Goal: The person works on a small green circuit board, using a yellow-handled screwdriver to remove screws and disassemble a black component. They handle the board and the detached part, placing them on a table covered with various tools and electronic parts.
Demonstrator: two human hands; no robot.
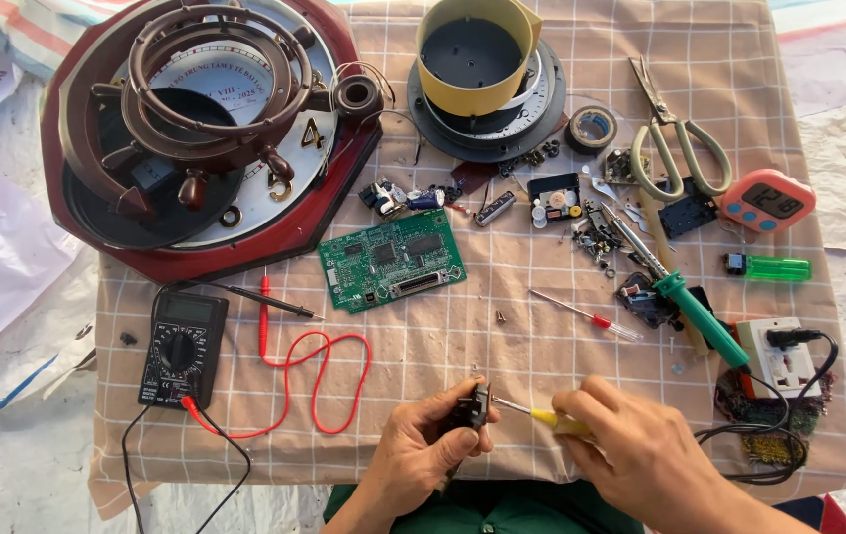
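Now left hand (423, 450) pinches a small black part (477, 405); right hand (641, 450) grips a yellow-handled screwdriver (542, 416) touching it.

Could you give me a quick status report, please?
Left hand grips small black part. Right hand drives yellow-handled screwdriver into it. Nothing in the way.

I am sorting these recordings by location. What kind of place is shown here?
Probably a small electronics or clock repair bench: a multimeter, a soldering iron and a green circuit board lie on a checked cloth.
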